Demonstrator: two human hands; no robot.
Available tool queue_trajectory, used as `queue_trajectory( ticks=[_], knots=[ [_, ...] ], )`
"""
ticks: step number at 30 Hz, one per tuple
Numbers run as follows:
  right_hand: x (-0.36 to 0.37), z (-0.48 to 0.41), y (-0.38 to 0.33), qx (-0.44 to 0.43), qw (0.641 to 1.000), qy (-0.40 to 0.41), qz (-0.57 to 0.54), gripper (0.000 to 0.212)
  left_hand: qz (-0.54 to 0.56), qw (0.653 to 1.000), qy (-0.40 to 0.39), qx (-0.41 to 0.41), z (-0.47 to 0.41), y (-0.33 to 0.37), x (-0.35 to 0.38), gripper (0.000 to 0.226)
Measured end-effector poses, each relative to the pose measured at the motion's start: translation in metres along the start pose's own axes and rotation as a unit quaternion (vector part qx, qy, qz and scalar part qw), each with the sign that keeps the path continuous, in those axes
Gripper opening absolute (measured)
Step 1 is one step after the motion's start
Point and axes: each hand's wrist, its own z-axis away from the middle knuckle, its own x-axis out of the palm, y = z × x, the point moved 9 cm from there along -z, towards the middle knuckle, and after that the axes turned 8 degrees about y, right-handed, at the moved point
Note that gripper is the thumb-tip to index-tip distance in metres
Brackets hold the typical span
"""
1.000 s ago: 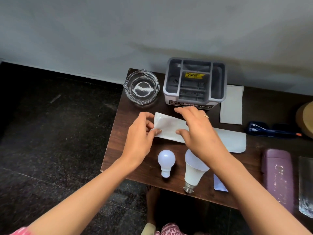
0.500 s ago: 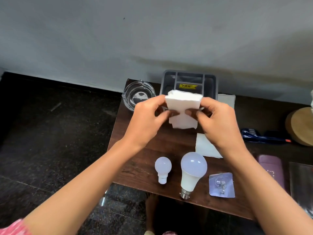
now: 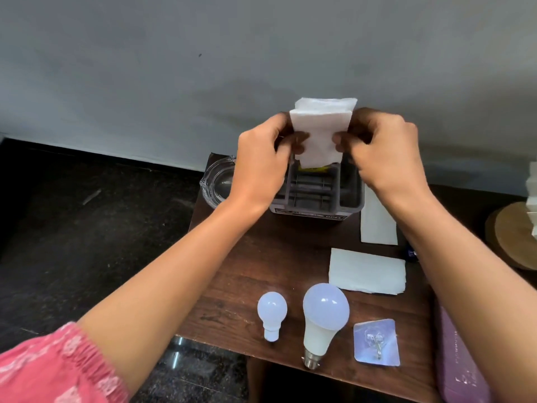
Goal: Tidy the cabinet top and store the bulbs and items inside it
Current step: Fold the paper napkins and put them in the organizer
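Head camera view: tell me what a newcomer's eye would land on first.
First, the folded white paper held up between the left hand and right hand, above the grey organiser box at the back of the cabinet top. Next, the small bulb and large bulb lying side by side near the front edge, with a clear adhesive hook to their right.

No legible text (labels blurred)

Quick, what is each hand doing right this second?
Left hand: closed, pinching the left edge of the folded white tissue.
Right hand: closed, pinching the same tissue's right edge.
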Motion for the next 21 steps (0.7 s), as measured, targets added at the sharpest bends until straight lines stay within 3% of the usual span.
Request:
queue_trajectory(
  ticks=[11,21],
  knots=[
    [0.003,-0.007,0.004,0.001,0.999,0.018,-0.028,0.017,-0.028,0.999,-0.004,0.023,-0.013,-0.006,0.01,0.016],
    [0.025,-0.002,0.025,0.017,1.0,-0.024,0.01,0.026,-0.074,0.996,-0.029,0.041,-0.002,-0.012,0.018,0.015]
  ],
)
